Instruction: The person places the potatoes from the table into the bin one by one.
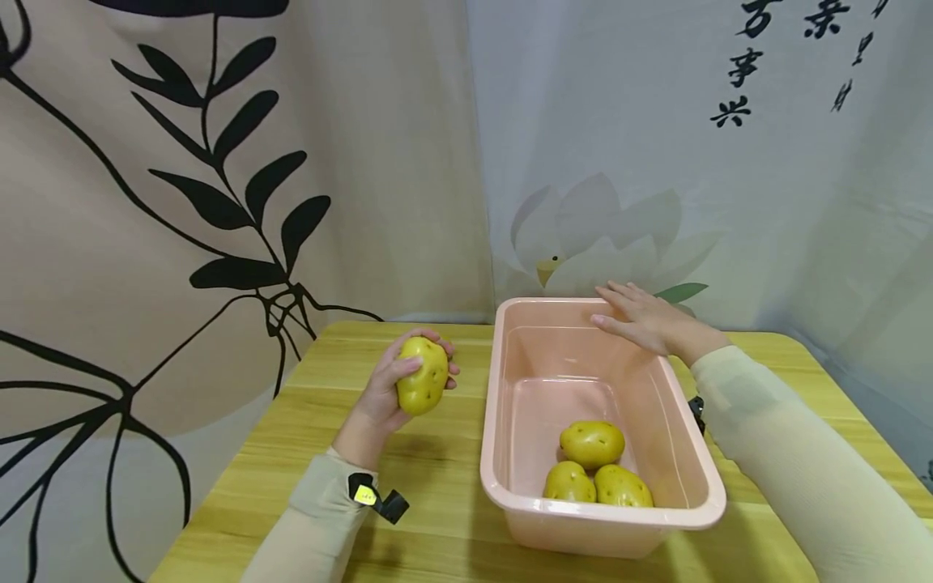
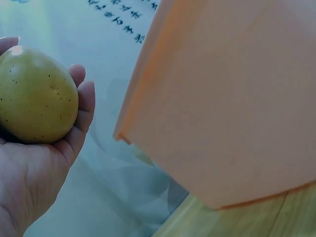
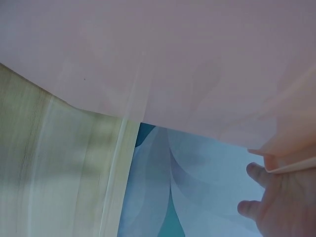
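Observation:
My left hand grips a yellow potato, thumb across its front and fingers behind it, to the left of a pink plastic tub. In the left wrist view the same potato rests against the palm with fingertips around its side. Over the tub's far right corner lies my right hand, its fingers extended across the rim. The right wrist view shows that hand right at the rim. Inside the tub, at the near end, several yellow potatoes sit together, one potato behind the others.
The tub stands on a wooden table with light yellow grain. Behind the table hangs a pale curtain printed with dark leaves, a lotus and writing. A black strap with a small device is on the left wrist.

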The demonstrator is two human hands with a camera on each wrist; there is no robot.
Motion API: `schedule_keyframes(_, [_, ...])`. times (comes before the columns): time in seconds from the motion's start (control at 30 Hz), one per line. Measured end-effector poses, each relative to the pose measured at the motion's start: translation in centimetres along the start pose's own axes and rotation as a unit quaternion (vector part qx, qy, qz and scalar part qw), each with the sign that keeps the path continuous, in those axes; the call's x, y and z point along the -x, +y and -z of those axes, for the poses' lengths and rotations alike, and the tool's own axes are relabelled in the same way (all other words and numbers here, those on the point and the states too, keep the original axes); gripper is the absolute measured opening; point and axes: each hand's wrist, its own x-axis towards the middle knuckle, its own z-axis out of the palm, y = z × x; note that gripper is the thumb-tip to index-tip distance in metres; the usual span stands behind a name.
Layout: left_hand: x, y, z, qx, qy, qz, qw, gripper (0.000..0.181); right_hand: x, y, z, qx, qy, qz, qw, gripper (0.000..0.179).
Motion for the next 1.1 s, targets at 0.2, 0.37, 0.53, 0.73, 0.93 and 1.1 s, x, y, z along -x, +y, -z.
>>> schedule_keyframes(0.2, [-0.9,0.1,-1.4,-0.01,-0.017,0.0,0.9998,0.03,0.2,-0.1,0.1,-0.003,0.0,-0.002,1.0,0.08])
schedule_keyframes(0.37, [-1.5,0.3,-2.7,-0.014,-0.024,0.008,0.9996,0.031,0.2,-0.2,0.2,-0.002,-0.005,-0.004,1.0,0.08])
schedule_keyframes(0.53, [-2.2,0.4,-3.7,-0.019,-0.039,0.011,0.999,0.031,0.2,-0.2,0.2,-0.001,-0.008,-0.005,1.0,0.081])
schedule_keyframes(0.73, [-3.0,0.3,-4.6,-0.026,-0.054,0.015,0.9981,0.032,0.0,-0.1,0.0,-0.001,-0.01,-0.011,0.9999,0.082])
schedule_keyframes(0.93, [-3.9,0.1,-5.4,-0.047,-0.063,0.024,0.9966,0.033,-0.1,-0.1,-0.2,0.0,-0.004,-0.019,0.9998,0.083])
schedule_keyframes(1.1, [-4.6,0.0,-6.3,-0.052,-0.077,0.025,0.9954,0.035,-0.1,-0.1,-0.2,0.001,-0.006,-0.021,0.9998,0.084])
